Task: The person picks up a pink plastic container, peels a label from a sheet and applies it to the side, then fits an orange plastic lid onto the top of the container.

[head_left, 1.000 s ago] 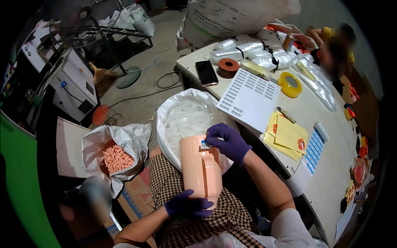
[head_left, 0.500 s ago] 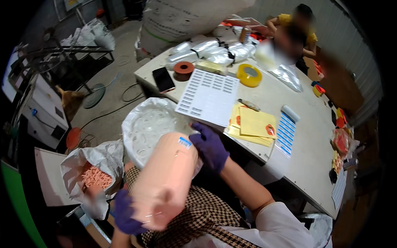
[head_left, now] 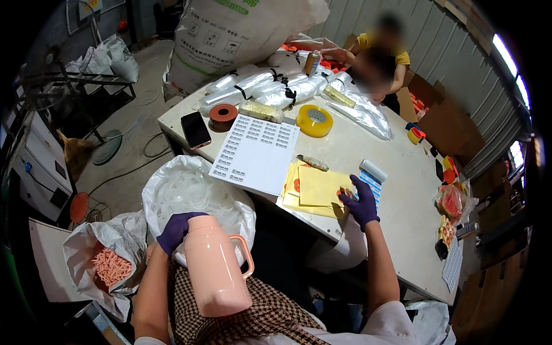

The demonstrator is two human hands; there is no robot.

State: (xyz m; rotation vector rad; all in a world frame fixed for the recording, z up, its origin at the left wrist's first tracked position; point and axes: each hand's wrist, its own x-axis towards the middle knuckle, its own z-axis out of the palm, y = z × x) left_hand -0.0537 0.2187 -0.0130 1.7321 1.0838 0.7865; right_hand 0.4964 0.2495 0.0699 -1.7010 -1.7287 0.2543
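Jug [head_left: 216, 273] tilts just right of left grip [head_left: 183, 232], which clasps its top; right grip [head_left: 352, 190] spread by yellow sheets [head_left: 316, 187].

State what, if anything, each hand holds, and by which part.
Left hand: the pink jug, by its narrow neck end. Right hand: no hold visible.

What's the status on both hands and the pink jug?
Left hand gripping pink jug near its top. Right hand open at yellow papers, beside blue-striped sheet. White bag of clear rings beyond jug.
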